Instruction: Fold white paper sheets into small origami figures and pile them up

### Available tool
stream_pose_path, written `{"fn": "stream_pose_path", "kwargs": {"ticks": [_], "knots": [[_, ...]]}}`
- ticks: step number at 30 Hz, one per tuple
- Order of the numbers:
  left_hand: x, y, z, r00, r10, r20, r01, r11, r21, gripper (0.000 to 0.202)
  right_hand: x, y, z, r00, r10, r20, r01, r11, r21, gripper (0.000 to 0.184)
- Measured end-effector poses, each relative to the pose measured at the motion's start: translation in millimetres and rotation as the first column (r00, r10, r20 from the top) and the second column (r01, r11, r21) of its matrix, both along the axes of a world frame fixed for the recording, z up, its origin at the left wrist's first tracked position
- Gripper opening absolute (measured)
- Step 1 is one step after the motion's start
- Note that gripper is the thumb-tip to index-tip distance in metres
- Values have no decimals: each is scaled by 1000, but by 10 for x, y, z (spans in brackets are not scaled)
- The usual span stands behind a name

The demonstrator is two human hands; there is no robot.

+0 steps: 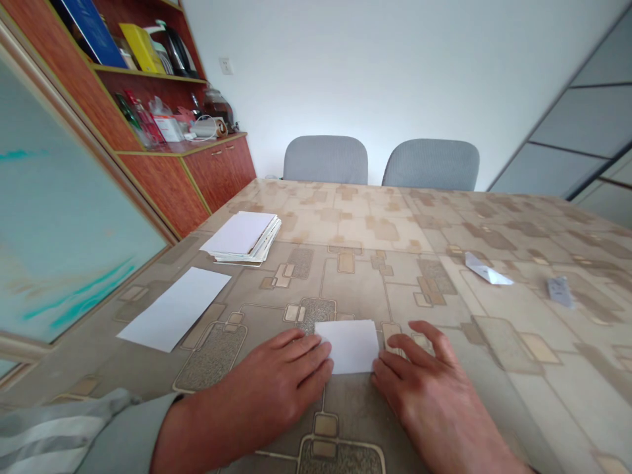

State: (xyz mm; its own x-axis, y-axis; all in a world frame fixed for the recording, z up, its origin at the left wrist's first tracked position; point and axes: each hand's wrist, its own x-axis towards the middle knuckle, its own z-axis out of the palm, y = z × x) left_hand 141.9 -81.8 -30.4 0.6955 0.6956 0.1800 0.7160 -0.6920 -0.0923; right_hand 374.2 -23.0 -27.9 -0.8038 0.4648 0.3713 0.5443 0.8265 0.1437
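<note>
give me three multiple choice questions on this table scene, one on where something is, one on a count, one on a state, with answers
1. Where does the small white paper sheet lie?
A. Inside a drawer
B. On the table, between the hands
C. Under a book

2. How many gray chairs stand beyond the table?
A. One
B. Three
C. Two

3. What state is the white paper piece at the right in?
A. Folded
B. Torn into strips
C. Rolled into a tube

Answers:
1. B: the left hand and right hand lie either side of it.
2. C: two chair backs show past the far edge.
3. A: it shows angled folds.
</note>
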Motion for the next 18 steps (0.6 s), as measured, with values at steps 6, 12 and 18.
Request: {"fn": "stream_pose_path", "kwargs": {"ticks": [6, 12, 18], "knots": [[160, 56, 30, 994, 68, -85, -68, 998, 0, 13, -140, 26, -90, 989, 109, -100, -118, 989, -85, 16], [235, 103, 80, 991, 132, -35, -134, 989, -67, 8, -195, 63, -148, 975, 186, -121, -191, 981, -34, 22], [202, 174, 72, 986, 166, 16, -165, 983, -79, 2, -168, 114, -75, 974, 175, -145, -184, 982, -48, 20]]}}
